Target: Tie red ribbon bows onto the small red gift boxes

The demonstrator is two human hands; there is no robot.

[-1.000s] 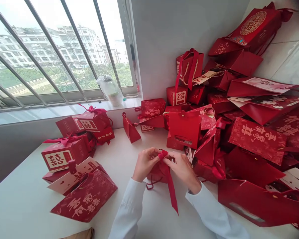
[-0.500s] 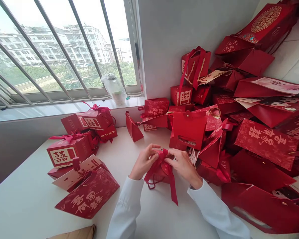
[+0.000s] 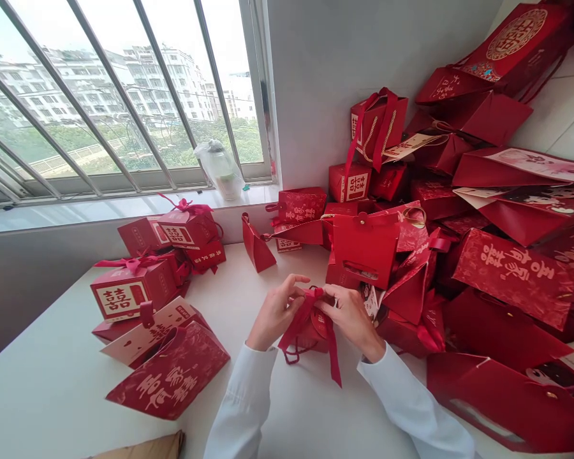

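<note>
White and smooth, the bench (image 3: 43, 382) runs up to a barred window (image 3: 124, 95), with a bagged cup (image 3: 224, 175) on its sill. On it, in front of the person, sits a small red box (image 3: 310, 336) with a ribbon (image 3: 333, 357) at its top. The left hand (image 3: 275, 312) pinches the ribbon between thumb and fingers; the right hand (image 3: 351, 315) grips it just beside. Red gift boxes (image 3: 134, 287) stand to the left, and a heap of red bags (image 3: 511, 268) leans against the wall at right.
</note>
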